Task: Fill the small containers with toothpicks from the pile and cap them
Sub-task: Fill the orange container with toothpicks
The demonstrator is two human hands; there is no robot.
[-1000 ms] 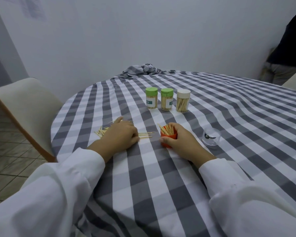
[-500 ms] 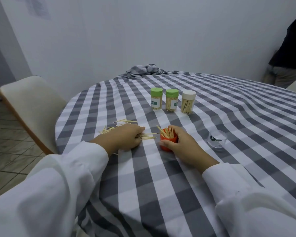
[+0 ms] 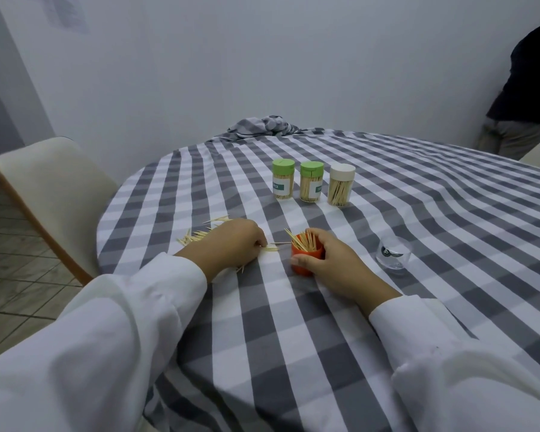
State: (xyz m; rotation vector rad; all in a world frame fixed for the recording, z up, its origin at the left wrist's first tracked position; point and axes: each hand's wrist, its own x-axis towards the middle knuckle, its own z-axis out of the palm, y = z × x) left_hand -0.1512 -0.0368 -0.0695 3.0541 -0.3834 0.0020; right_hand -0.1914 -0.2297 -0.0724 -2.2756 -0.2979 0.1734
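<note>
The right hand [image 3: 334, 263] grasps the orange container [image 3: 306, 260], toothpicks sticking from its top. Just left of it, the left hand [image 3: 231, 244] pinches toothpicks at the pile [image 3: 200, 235]. Beyond the grip stand 3 capped containers [image 3: 311, 185].

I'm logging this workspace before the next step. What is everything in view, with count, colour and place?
Green-capped clear toothpick jars: two, far centre, upright.
White-capped clear toothpick jar: one, right of the green pair.
Orange open cup of toothpicks: one, near centre.
Loose wooden toothpick pile: one, pale, left of the cup.
Clear plastic piece: one, right of the cup.
Grey-and-white checked tablecloth: one, covering the table.
Cream chair: one, left.
Bystander in dark top: one, far right.
Left hand: pinches toothpicks.
Right hand: grips the cup.
</note>
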